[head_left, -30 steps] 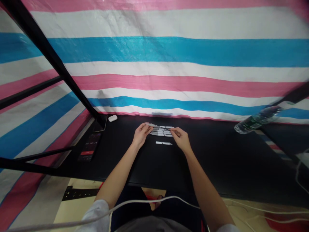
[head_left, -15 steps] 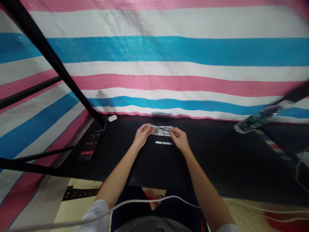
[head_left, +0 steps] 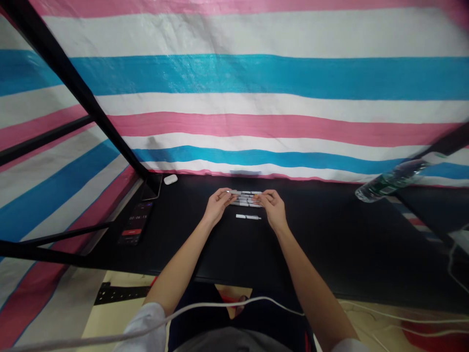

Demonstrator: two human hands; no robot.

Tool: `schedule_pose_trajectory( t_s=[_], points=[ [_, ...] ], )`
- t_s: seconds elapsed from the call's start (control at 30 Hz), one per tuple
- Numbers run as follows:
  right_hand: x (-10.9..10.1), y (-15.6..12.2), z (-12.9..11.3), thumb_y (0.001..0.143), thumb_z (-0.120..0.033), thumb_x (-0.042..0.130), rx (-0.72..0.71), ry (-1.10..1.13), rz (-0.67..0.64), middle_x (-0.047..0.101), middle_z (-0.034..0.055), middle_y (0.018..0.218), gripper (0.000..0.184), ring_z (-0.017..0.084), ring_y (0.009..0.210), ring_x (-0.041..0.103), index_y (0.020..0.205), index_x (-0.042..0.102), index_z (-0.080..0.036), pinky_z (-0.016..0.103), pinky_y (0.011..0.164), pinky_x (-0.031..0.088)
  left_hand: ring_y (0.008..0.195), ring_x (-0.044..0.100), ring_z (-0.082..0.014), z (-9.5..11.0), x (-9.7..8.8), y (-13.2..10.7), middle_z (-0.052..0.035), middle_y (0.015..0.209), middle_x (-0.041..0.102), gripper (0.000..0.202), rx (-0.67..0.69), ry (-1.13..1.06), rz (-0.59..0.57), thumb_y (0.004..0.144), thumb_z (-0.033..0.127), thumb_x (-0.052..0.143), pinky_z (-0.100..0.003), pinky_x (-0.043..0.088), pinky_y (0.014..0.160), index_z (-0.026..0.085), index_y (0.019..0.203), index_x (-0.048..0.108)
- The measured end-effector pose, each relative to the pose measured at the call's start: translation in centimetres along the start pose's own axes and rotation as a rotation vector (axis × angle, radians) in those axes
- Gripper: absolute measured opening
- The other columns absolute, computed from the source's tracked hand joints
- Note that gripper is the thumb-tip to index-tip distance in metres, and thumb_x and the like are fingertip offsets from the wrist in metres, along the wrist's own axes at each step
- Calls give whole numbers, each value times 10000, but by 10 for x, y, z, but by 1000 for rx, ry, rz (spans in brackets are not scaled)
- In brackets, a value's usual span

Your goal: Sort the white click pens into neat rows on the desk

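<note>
Several white marker pens [head_left: 246,199] lie side by side in a tight row on the black table [head_left: 234,254]. One more white pen [head_left: 248,216] lies apart, just nearer to me. My left hand [head_left: 218,205] pinches the left end of the top pen between thumb and fingers. My right hand [head_left: 273,209] has its fingertips at the right end of the row, partly covering it. Whether those fingers hold a pen is hard to tell at this size.
A phone showing a timer [head_left: 134,223], a second phone [head_left: 151,188] and a white earbud case [head_left: 170,179] lie at the table's left. A plastic water bottle [head_left: 392,182] hangs at right. Black frame poles [head_left: 84,115] and a striped tarp [head_left: 256,78] surround the table.
Both hands have moved slightly inward over the row of pens. My right hand now covers more of the row's right end. The lone pen has not moved.
</note>
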State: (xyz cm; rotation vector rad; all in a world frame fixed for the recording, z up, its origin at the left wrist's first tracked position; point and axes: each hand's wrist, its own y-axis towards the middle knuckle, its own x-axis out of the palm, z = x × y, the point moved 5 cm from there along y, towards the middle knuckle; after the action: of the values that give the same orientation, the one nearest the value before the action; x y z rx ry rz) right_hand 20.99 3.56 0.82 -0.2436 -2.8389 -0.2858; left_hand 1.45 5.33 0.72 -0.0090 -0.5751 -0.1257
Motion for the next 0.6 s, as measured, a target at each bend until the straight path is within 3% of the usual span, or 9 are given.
schedule_pose_trajectory(
  t_s=[0.17, 0.37, 0.6],
  points=[
    [-4, 0, -1, 610, -504, 809, 34, 2, 88, 726, 40, 685, 396, 232, 672, 719, 745, 596, -199, 414, 700, 610, 855, 701, -171, 1, -2, 1, -89, 978, 733, 300, 19, 16, -1, 708, 313, 801, -352, 515, 918, 139, 911, 665],
    [1, -2, -3, 607, -492, 822, 68, 96, 77, 755, 63, 769, 378, 245, 754, 734, 782, 699, -180, 416, 768, 609, 842, 702, -169, 2, -3, 2, -70, 936, 737, 331, 43, 12, 40, 681, 334, 819, -371, 515, 928, 149, 906, 661],
    [-1, -1, 0, 586, -492, 831, 90, 84, 101, 748, 55, 746, 379, 238, 722, 727, 753, 678, -188, 418, 744, 609, 848, 703, -165, 0, -3, 1, -58, 905, 738, 325, 17, 11, 32, 668, 325, 826, -346, 524, 914, 150, 893, 671]
  ],
)
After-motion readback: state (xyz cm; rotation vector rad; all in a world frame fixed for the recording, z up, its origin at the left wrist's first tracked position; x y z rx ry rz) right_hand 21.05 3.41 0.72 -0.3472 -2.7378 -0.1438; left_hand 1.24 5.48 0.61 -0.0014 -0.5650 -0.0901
